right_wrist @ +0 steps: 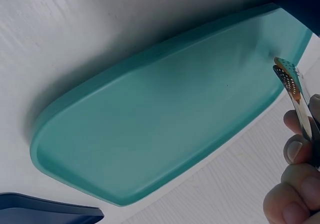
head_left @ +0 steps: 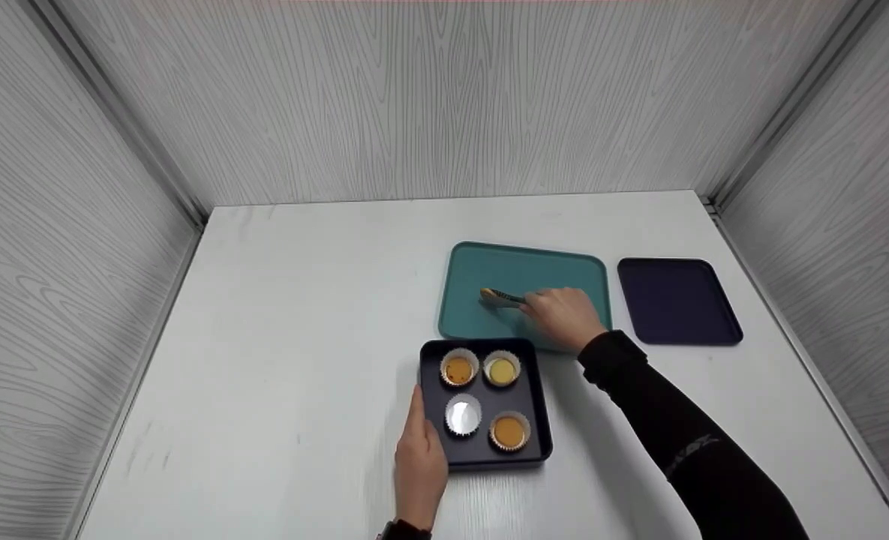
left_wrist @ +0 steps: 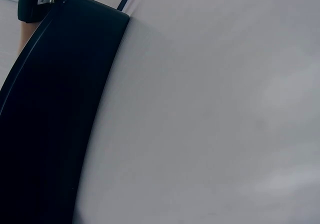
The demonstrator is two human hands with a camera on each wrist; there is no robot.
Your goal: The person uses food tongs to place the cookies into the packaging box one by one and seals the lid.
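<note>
My right hand (head_left: pixel 564 319) grips small tongs (head_left: pixel 510 298) over the teal tray (head_left: pixel 474 262). Between the perforated tips of the tongs, in the right wrist view, is a small orange-brown piece (right_wrist: pixel 295 90). My left hand (head_left: pixel 420 469) lies along the left wall of a dark square pan (head_left: pixel 483 457), one finger straight against its side. Inside the pan stand several pleated paper cups; two hold orange discs (head_left: pixel 459 370) (head_left: pixel 509 432) and one a yellow disc (head_left: pixel 501 371). The front-left cup (head_left: pixel 463 415) shows a shiny silver bottom. The left wrist view shows the pan's wall (left_wrist: pixel 65 109) but not the hand.
A dark navy square tray (head_left: pixel 680 302) lies to the right of the teal one. The white table (head_left: pixel 294 322) is enclosed by wood-grain panels (head_left: pixel 414 105) at the back and both sides. The pan's back edge is close to the teal tray's front rim.
</note>
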